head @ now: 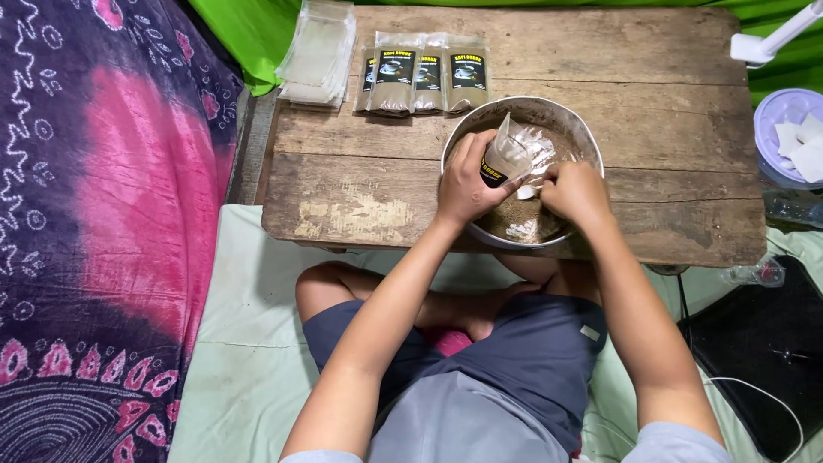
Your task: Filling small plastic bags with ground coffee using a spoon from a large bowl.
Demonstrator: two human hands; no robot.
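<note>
Much of the metal bowl (pixel 525 112) in the upper centre of the frame is covered by both hands, so only part of the brown powder (pixel 519 219) inside it is seen. A clear plastic pouch (pixel 506 154) is held tilted over the bowl by the left hand (pixel 465 184), whose fingers are wrapped around the pouch's lower part. The right hand (pixel 576 190) is curled into a loose fist just beside it, closed on a small white object, possibly a spoon (pixel 527 193), mostly hidden; the exact pinch cannot be told. The person's head is out of view, and the shoulders are cut off at the bottom edge.

The bowl is set on a worn wooden table (pixel 360 184) with peeling paint, above a pale green mat (pixel 249 326). Crossed legs in dark shorts (pixel 531 360) are seen below the table.

Four filled pouches (pixel 424 81) with dark labels are lined up at the upper centre, with a stack of empty clear pouches (pixel 319 51) to their left. A pink and purple patterned cloth (pixel 103 214) fills the left side. A lilac basket (pixel 784 137) and a black tray (pixel 763 343) are partly cropped at the right.
</note>
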